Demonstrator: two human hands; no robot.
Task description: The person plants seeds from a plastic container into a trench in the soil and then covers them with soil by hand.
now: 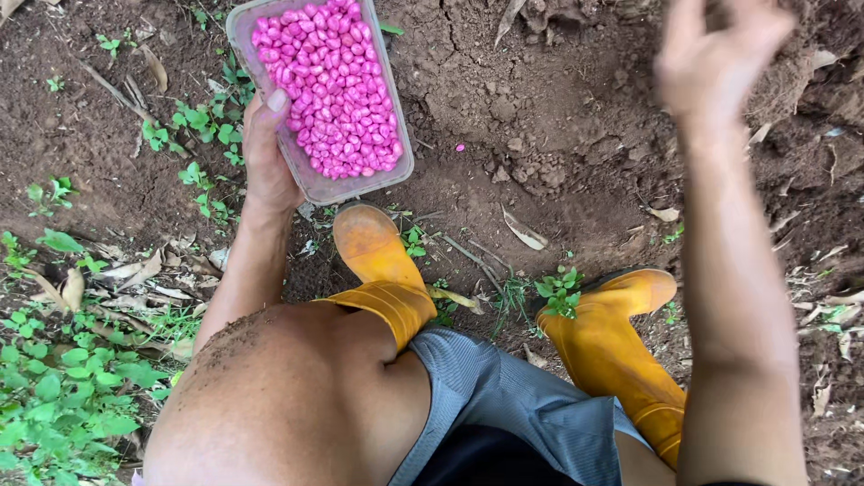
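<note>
Pink seeds (335, 85) are filling the clear plastic tub (315, 184) at upper centre-left; the left hand (268, 148) is gripping its near-left edge, thumb over the rim. Sowing looks underway: one seed (461, 147) is lying on the bare soil (540, 135). The right hand (715, 58), top right, is blurred, fingers apart, apparently empty. Likely next: aiming seed into loosened ground.

Bare soil (540, 108) lies open between the clear tub of pink seeds (333, 90), held up at the left, and the right hand (715, 58). Two yellow boots (378, 261) block the near ground; weeds (63, 396) crowd the left edge.
</note>
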